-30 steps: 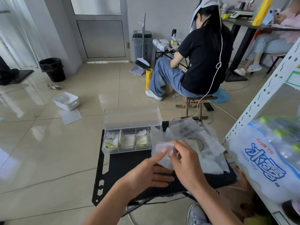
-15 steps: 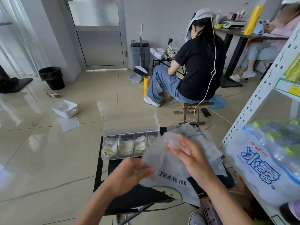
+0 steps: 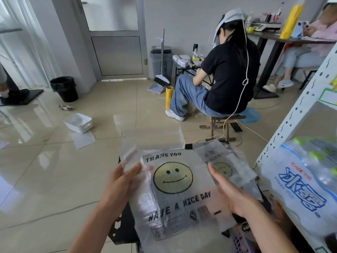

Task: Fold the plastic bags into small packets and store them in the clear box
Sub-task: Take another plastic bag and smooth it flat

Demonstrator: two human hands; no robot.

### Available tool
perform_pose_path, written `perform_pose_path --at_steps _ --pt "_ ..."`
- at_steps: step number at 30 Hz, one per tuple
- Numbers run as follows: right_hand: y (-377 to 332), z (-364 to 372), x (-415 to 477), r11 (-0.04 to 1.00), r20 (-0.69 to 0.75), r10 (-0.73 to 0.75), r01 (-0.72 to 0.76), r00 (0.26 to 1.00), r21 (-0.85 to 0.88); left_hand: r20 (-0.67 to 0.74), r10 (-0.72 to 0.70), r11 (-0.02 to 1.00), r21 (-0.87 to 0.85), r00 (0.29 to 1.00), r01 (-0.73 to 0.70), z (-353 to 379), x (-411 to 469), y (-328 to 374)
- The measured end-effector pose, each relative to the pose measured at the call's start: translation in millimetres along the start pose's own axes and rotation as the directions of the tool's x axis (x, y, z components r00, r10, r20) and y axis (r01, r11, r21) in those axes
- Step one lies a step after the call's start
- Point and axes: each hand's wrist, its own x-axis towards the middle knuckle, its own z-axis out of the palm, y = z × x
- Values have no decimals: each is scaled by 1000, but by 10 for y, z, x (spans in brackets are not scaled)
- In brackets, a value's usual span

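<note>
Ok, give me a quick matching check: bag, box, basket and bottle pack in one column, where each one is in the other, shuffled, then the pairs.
Things:
1 bag
2 box
3 basket
4 bottle pack

Places:
A on the shelf, far right
B on the floor, off to the left
C pinched near its top corner by the left hand
D behind the bag, mostly hidden

Pairs: 1-C, 2-D, 3-B, 4-A
</note>
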Motion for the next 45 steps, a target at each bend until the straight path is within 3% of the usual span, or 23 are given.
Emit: perform_pose_path --at_steps 6,10,14,18,22,26,31,34,40,45 --pt "-3 53 164 965 137 -240 221 961 137 10 -157 952 267 988 149 -102 5 -32" --pt "-23 103 228 971 110 -205 189 973 145 80 -234 938 280 969 204 -186 23 -15" --pt "-44 -22 321 919 228 -304 222 925 325 165 -169 961 246 972 125 -249 26 79" --pt "0 11 344 957 151 -231 196 961 213 124 -183 923 362 975 127 -282 60 31" --pt "-87 -66 323 899 53 -307 271 950 343 111 -131 973 207 985 106 -252 63 112" --pt "-137 -76 290 923 2 -314 305 950 234 110 -124 937 341 986 80 -276 62 108" --pt "-155 -80 305 852 -30 -416 401 909 338 185 9 967 247 983 -55 -253 75 135" --pt "-168 -63 306 825 -16 -419 388 908 410 199 73 962 246 977 -122 -293 110 100" --pt "-168 -151 235 880 140 -458 426 878 211 241 29 965 245 970 -90 -324 60 180" --pt "-184 -201 198 863 122 -505 498 855 82 255 -77 970 245 964 12 -380 84 192"
